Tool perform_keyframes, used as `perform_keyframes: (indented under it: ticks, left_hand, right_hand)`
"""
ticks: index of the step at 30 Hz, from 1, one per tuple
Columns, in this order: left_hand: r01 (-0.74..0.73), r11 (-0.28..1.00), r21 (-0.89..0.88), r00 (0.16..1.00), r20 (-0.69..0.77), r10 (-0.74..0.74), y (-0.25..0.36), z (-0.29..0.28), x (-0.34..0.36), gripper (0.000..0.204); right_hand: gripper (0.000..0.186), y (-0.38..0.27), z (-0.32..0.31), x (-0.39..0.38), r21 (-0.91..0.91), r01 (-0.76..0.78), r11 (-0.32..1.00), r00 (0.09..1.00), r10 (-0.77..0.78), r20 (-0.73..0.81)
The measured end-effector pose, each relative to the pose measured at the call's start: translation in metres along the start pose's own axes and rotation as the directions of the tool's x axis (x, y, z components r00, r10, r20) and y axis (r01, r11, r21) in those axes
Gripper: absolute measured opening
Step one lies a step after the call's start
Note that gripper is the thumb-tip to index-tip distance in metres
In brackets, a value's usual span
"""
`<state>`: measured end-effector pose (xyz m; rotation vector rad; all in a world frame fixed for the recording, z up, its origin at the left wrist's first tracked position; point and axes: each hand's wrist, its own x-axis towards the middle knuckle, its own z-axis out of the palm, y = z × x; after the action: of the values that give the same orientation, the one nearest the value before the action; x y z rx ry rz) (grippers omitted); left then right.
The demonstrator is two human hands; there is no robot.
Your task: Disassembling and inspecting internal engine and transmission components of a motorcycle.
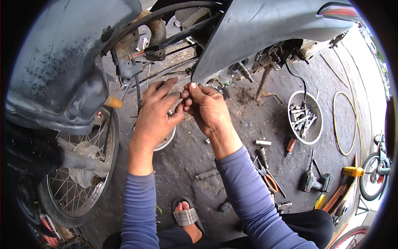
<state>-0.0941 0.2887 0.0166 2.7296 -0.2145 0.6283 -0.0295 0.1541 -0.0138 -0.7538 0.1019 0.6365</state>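
Observation:
My left hand (158, 114) is raised beside my right, fingers bent and thumb near the index fingertip. My right hand (205, 107) is closed, thumb on top at the lower tip of a grey body panel (248, 29); what either hand holds is too small or hidden to make out. Behind them are black cables and a grey bracket (128, 68) of a partly dismantled motorbike. A steel bowl (163, 145) is mostly hidden under my left hand. The worn dark plastic cover (62, 62) hangs at the left, above the spoked front wheel (74, 195).
At the right lie a white bowl of spanners (304, 118), a hose (335, 124), a screwdriver (291, 145), a socket (264, 142), pliers (268, 179), a drill (311, 181) and a yellow block (351, 171). A bicycle (373, 174) stands at the far right. My sandalled foot (186, 216) is below.

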Motion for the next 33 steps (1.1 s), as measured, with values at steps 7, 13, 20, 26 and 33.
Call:
perform_keyframes:
  ticks: [7, 13, 20, 26, 33]
  left_hand:
    - [-0.078, 0.997, -0.012, 0.995, -0.067, 0.077, -0.014, 0.001, 0.008, 0.025]
    - [-0.043, 0.998, -0.041, 0.998, -0.037, 0.041, -0.015, -0.005, 0.007, 0.024]
    - [0.018, 0.995, -0.099, 1.0, -0.023, -0.021, -0.006, -0.009, 0.002, 0.025]
    - [-0.004, 1.0, 0.0, 0.998, 0.059, 0.004, 0.004, -0.011, -0.001, 0.038]
    - [-0.067, 0.988, -0.14, 0.997, 0.02, 0.07, 0.009, -0.005, 0.003, 0.035]
  right_hand:
    - [0.01, 0.006, 0.015, 0.017, 0.041, 0.048, 0.998, 0.998, -0.046, -0.037]
    - [0.019, 0.007, 0.018, 0.011, 0.008, 0.082, 0.997, 0.996, -0.081, -0.047]
    - [0.017, 0.004, 0.015, 0.001, -0.092, 0.146, 0.985, 0.982, -0.156, -0.11]
    - [0.026, -0.002, 0.0, -0.016, -0.347, 0.144, 0.927, 0.96, -0.216, -0.177]
    - [0.024, -0.017, -0.027, -0.021, -0.746, 0.187, 0.639, 0.95, -0.31, -0.027]
